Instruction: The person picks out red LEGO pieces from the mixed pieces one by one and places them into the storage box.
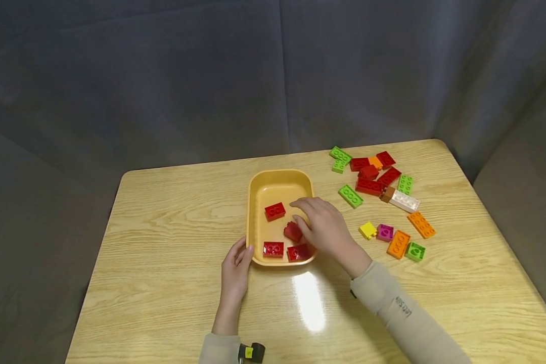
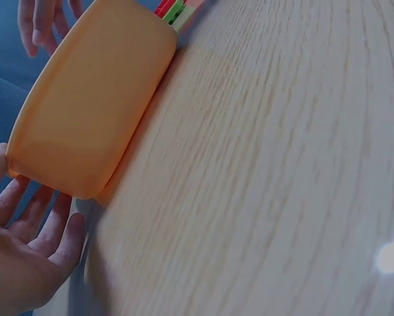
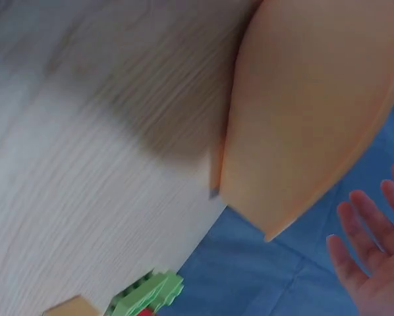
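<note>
Left hand (image 1: 235,270) grips the tray (image 1: 282,194) at its near left corner, thumb at the rim. Right hand (image 1: 324,225), fingers parted and loosely bent, holds nothing above the tray's right side. Four red bricks (image 1: 274,211) lie inside.

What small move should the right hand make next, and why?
Probably shift the right hand toward the loose red bricks on the table: it appears empty over the tray, where the four visible bricks are all red.
</note>
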A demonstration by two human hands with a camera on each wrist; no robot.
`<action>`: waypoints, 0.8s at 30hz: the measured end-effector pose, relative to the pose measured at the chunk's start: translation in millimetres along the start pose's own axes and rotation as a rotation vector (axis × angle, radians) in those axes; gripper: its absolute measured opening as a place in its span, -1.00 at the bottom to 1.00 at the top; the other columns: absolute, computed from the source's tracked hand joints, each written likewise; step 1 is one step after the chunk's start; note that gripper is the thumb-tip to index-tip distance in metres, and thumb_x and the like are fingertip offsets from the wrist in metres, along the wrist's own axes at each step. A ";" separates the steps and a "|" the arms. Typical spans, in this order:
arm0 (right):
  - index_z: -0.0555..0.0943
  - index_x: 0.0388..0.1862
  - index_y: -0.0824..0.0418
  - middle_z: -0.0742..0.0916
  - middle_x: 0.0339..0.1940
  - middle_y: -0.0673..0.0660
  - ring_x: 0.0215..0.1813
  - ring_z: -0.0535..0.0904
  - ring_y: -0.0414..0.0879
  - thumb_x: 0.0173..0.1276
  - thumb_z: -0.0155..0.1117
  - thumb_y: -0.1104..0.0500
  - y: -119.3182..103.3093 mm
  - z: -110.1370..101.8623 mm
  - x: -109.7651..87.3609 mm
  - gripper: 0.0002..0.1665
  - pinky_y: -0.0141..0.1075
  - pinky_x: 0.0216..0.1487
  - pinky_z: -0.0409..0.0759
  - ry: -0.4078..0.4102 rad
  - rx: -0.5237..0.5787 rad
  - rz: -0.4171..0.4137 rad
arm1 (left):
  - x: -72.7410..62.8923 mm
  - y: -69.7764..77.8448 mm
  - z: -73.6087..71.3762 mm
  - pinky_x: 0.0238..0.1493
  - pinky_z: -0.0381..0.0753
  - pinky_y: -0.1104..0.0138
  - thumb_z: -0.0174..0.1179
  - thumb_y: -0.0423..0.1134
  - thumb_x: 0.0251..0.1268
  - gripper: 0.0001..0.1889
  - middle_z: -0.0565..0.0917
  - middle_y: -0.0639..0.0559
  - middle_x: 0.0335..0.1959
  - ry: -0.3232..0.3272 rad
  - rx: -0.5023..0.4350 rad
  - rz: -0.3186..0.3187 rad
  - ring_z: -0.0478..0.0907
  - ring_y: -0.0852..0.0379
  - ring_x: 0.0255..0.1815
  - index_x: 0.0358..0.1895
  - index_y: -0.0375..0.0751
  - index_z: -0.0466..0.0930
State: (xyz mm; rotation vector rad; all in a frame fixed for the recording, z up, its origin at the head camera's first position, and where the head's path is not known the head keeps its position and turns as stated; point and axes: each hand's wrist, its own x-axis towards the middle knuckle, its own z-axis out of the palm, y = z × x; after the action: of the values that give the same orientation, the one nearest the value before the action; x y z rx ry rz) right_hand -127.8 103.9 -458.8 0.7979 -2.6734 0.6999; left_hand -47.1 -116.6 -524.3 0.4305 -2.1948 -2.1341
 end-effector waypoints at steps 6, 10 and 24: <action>0.61 0.12 0.19 0.69 0.11 0.15 0.14 0.58 0.08 0.39 0.33 0.16 15.4 -7.3 1.2 -0.65 -0.04 0.18 0.54 0.021 -0.002 0.042 | -0.4 0.7 -0.8 0.14 0.54 0.39 0.15 -0.20 0.49 -0.54 0.57 -0.29 0.21 -0.008 -0.001 -0.007 0.55 -0.09 0.22 0.34 -0.31 0.44; 0.61 0.12 0.21 0.69 0.10 0.17 0.12 0.59 0.09 0.39 0.32 0.16 25.5 -11.8 0.2 -0.65 -0.02 0.15 0.55 0.031 -0.010 0.051 | -0.9 0.5 -1.2 0.14 0.54 0.39 0.14 -0.19 0.50 -0.54 0.57 -0.29 0.20 -0.010 0.005 -0.006 0.55 -0.10 0.22 0.35 -0.31 0.43; 0.59 0.14 0.25 0.67 0.11 0.23 0.15 0.57 0.17 0.39 0.31 0.18 56.4 -20.9 -9.8 -0.63 0.07 0.16 0.53 0.024 -0.078 0.103 | 0.0 0.9 -1.0 0.19 0.52 0.32 0.14 -0.18 0.50 -0.55 0.57 -0.26 0.22 -0.008 0.018 -0.021 0.54 -0.07 0.22 0.35 -0.28 0.44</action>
State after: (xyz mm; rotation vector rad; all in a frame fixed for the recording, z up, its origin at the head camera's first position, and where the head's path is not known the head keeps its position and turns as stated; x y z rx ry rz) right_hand -149.6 160.4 -465.7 0.6325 -2.7174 0.6203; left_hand -47.1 -117.5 -523.4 0.4484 -2.2255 -2.1315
